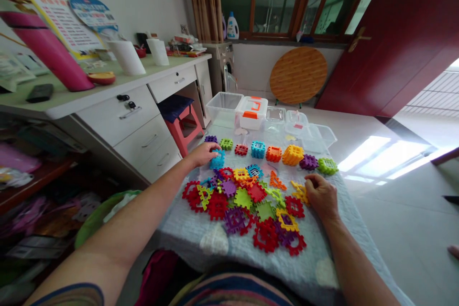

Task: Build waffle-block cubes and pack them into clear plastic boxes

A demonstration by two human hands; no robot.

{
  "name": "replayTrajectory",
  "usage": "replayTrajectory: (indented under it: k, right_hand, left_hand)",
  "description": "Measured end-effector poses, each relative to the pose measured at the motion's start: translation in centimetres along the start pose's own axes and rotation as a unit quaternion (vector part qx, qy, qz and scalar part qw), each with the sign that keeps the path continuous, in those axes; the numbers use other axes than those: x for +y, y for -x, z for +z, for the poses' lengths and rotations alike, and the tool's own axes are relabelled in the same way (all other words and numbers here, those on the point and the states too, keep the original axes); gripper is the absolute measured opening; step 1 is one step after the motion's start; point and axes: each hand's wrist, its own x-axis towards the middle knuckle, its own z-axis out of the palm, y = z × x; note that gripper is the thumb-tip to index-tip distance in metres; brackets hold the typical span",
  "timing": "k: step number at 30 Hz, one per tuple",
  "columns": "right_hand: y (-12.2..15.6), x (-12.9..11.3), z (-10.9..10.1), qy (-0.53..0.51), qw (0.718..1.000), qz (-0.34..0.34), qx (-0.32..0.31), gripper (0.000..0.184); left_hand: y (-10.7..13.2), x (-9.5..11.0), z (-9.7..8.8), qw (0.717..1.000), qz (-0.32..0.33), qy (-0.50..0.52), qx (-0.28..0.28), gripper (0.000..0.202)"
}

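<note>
Closed left fingertips (212, 149) on the blue cube (218, 160) just right of the left hand (201, 154), at the cube row's (274, 153) left end, and curled right fingers (311, 180) against a yellow tile (300, 193) by the right hand (322, 196), pinch unclear, well apart across the pile (244, 198).

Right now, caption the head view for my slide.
Left hand on a blue cube beside a row of built cubes; right hand curled by a yellow tile at a pile of flat tiles.
</note>
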Motion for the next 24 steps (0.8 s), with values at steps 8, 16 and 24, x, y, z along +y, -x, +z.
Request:
replayTrajectory:
  k: [8, 16, 24]
  right_hand:
    - [0.0, 0.0, 0.0, 0.004, 1.000, 0.010, -0.004, 0.027]
    - [0.1, -0.1, -0.1, 0.004, 1.000, 0.006, -0.003, 0.028]
    - [0.1, -0.1, -0.1, 0.001, 1.000, 0.010, -0.008, 0.028]
  left_hand:
    - [2.0, 0.5, -0.7, 0.987, 0.069, -0.136, -0.055, 0.055]
    - [1.6, 1.1, -1.1, 0.968, 0.092, -0.200, -0.121, 0.061]
    - [1.8, 0.5, -0.8, 0.967, 0.087, -0.210, -0.117, 0.062]
